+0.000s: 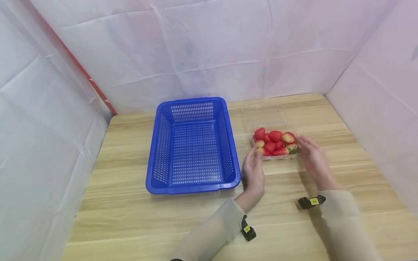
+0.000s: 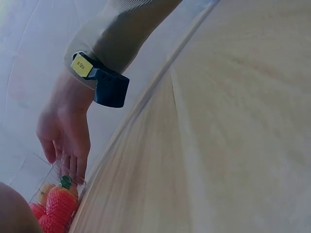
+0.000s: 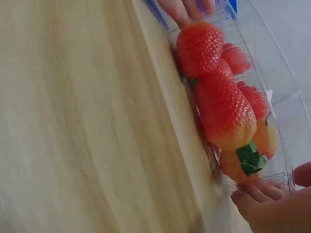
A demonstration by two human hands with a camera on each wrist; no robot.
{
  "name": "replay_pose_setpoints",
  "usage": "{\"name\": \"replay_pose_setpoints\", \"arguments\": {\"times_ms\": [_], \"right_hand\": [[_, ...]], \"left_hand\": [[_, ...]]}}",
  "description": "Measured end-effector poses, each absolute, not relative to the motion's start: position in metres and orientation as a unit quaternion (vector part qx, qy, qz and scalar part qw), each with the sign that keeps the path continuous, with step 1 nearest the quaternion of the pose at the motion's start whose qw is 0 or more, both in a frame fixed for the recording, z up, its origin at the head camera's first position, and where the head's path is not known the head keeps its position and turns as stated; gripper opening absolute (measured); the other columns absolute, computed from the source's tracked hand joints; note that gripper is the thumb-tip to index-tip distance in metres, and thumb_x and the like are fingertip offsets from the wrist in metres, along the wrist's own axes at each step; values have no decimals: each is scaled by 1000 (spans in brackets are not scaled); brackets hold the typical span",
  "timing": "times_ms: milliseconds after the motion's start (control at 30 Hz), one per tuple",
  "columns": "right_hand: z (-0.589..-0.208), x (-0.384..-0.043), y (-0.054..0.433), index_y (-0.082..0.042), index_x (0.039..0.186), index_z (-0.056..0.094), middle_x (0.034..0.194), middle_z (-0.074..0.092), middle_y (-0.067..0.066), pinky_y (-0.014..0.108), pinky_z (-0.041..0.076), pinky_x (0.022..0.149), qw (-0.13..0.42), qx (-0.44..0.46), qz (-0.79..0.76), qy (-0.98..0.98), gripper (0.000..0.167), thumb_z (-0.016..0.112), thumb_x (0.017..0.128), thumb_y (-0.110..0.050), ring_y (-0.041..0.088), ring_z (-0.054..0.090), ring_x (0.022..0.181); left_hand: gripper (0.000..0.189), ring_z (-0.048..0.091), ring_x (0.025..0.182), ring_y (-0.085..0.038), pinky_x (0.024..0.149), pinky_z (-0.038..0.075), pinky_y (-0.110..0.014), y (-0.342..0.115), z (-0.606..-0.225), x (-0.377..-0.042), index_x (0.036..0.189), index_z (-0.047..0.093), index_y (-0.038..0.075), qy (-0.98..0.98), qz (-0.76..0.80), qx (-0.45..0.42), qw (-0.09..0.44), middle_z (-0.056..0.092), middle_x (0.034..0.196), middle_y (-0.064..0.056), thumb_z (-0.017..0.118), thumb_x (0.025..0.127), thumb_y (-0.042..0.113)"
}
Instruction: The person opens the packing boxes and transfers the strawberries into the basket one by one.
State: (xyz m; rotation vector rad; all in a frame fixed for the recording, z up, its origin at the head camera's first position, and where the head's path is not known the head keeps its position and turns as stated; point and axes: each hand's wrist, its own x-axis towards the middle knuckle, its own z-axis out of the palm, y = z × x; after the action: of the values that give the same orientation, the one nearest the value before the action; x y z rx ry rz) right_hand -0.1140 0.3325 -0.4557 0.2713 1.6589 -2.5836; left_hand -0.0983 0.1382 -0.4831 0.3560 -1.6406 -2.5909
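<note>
A clear plastic clamshell box [image 1: 276, 158] of strawberries [image 1: 275, 136] stands on the right half of the table, its see-through lid [image 1: 266, 115] folded open toward the back. My left hand [image 1: 254, 175] touches the box's left end near the front corner. At the other end, my right hand [image 1: 315, 159] lays nearly straight fingers against the wall. The right wrist view shows its thumb [image 3: 302, 174] up by the rim, with the fingers lower at the end wall. Red strawberries [image 3: 226, 111], some with pale yellow ends, fill the box. Most of my left hand is out of its own wrist view.
A blue plastic basket [image 1: 192, 190] with perforated walls stands just left of the box, close beside my left hand, with nothing in it. White sheeting [image 1: 209, 47] walls off the wooden table [image 1: 124, 210] at the back and both sides.
</note>
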Motion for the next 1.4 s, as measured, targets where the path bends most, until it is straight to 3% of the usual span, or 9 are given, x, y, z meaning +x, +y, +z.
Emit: {"name": "replay_pose_setpoints", "arguments": {"times_ms": [500,667,800,933,1000,1067,1200,1300,1400], "right_hand": [[-454,-115,325,-6,156,6,163,5,4,23,-4,115,5,123,-851,510,55,31,109,-18,14,2,150],[-454,-114,326,-8,154,22,162,17,5,23,-1,116,-2,113,-867,486,48,34,108,-14,15,6,150],[-453,-113,328,-8,136,52,140,54,2,24,2,117,-5,99,-889,446,32,38,107,-10,11,32,143],[-451,-111,329,-8,115,63,112,69,-3,25,5,117,-18,100,-892,440,25,39,106,-8,9,59,114],[-447,-112,329,-11,111,63,111,67,-6,26,8,117,-45,119,-866,484,22,41,106,-9,7,59,109],[-442,-114,328,-14,112,62,116,62,-8,26,13,117,-82,154,-825,538,18,46,105,-11,8,55,115],[-427,-118,323,-13,127,61,131,53,-5,26,21,114,-140,239,-718,638,27,54,102,-18,11,42,129],[-415,-120,320,-10,135,58,137,53,-2,20,27,106,-168,260,-685,660,35,56,101,-19,11,42,128],[-406,-123,317,-9,133,60,133,58,0,17,33,99,-193,254,-676,664,34,57,100,-17,10,48,124]], "left_hand": [[36,47,134,-25,107,38,-37,137,-487,-106,135,58,3,-528,-844,89,19,55,141,-8,57,99,8],[34,50,132,-22,107,39,-38,136,-487,-106,131,63,9,-547,-831,104,22,59,136,-2,58,97,10],[34,53,128,-18,107,39,-39,134,-488,-107,126,67,16,-584,-801,127,29,64,129,8,54,95,13],[33,53,128,-18,108,37,-43,131,-487,-105,125,68,16,-594,-792,137,28,65,125,8,52,96,15],[34,52,128,-20,109,36,-44,130,-485,-102,127,65,13,-584,-800,138,18,64,127,4,51,96,14],[36,51,130,-24,109,35,-46,128,-483,-97,130,60,8,-567,-812,143,8,62,130,-2,50,96,11],[38,54,123,-30,106,39,-48,123,-476,-86,128,54,1,-550,-818,167,-19,61,126,-13,52,90,5],[33,58,114,-28,102,43,-46,116,-467,-77,122,55,1,-542,-818,179,-66,62,119,-12,54,89,5],[31,62,109,-33,99,46,-45,108,-457,-63,122,53,-1,-515,-830,164,-138,64,114,-16,54,92,5]]}}
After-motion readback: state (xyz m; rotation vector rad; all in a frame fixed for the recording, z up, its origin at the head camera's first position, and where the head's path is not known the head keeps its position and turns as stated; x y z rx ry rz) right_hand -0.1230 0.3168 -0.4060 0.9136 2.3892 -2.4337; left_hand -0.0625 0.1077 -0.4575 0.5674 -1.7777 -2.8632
